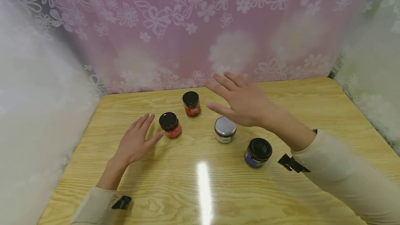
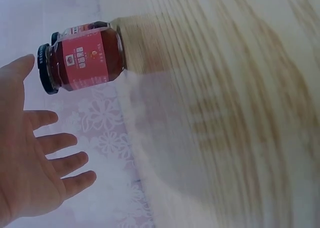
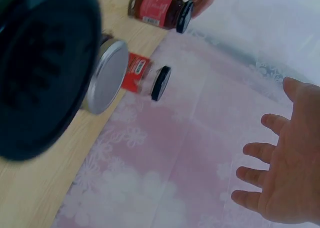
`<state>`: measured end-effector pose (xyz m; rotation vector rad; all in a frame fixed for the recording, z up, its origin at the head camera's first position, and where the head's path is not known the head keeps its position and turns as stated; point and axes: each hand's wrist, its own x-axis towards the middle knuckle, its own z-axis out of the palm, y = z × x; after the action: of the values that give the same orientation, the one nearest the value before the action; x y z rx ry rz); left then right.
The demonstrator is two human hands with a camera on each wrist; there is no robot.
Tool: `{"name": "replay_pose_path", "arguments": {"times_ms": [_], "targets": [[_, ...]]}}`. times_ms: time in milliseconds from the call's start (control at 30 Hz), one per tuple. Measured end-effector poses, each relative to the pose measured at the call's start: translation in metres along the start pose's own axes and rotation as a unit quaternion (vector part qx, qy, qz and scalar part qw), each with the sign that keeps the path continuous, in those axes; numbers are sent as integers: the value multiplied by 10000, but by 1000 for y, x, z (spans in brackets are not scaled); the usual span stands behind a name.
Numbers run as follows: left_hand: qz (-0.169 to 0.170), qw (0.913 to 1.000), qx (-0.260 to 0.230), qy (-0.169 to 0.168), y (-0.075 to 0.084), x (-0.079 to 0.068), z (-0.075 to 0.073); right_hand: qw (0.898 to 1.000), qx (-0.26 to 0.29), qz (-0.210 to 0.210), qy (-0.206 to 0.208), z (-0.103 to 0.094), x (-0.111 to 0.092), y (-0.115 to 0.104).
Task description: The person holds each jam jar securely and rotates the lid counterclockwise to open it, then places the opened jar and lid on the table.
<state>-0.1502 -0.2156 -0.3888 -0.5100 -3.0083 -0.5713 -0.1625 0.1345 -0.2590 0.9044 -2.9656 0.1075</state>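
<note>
My left hand [image 1: 132, 143] reaches over the table with fingers spread, its thumb close beside a jar with a pink-red label [image 1: 171, 127] and black lid. That same jar [image 2: 87, 58] stands past the thumb in the left wrist view. My right hand [image 1: 242, 103] is held in the air, fingers extended, above and behind a silver-lidded jar [image 1: 225, 131]. A black-lidded jar with a red label [image 1: 191, 105] stands farther back, between the hands. Nearest my right forearm is a black-lidded jar with a blue label [image 1: 257, 153]; its lid [image 3: 50, 73] looms large in the right wrist view.
The wooden table [image 1: 168, 190] carries all the jars, with a bright light reflection along its front middle. A pink floral curtain [image 1: 175, 44] hangs behind the back edge. Pale patterned sheets [image 1: 37, 96] close off the left and right sides.
</note>
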Motion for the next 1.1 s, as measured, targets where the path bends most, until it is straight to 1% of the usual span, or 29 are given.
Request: {"name": "replay_pose_path", "arguments": {"times_ms": [133, 300, 433, 500, 700, 900, 1000, 1100], "targets": [[-216, 9983, -495, -211, 1, 3, 3, 10000, 1, 69, -44, 0, 4, -18], [-500, 9912, -1108, -525, -1, 4, 7, 9999, 127, 41, 91, 5, 8, -39], [-563, 9859, -1430, -668, -2, 7, 11, 10000, 80, -13, 58, 14, 9, -50], [-588, 9817, -1661, -727, -3, 8, 12, 9999, 126, -29, 14, 20, 10, -54], [-529, 9674, -2342, -805, -4, 12, 17, 9999, 72, 29, -105, 39, 12, -64], [-631, 9564, -2738, -803, -4, 12, 19, 9995, 12, 112, -303, 52, 14, -71], [-647, 9541, -2821, -776, -4, 13, 19, 9994, -7, 156, -311, 57, 15, -73], [-653, 9536, -2840, -752, -6, 14, 20, 9995, 18, 125, -284, 63, 16, -74]]}}
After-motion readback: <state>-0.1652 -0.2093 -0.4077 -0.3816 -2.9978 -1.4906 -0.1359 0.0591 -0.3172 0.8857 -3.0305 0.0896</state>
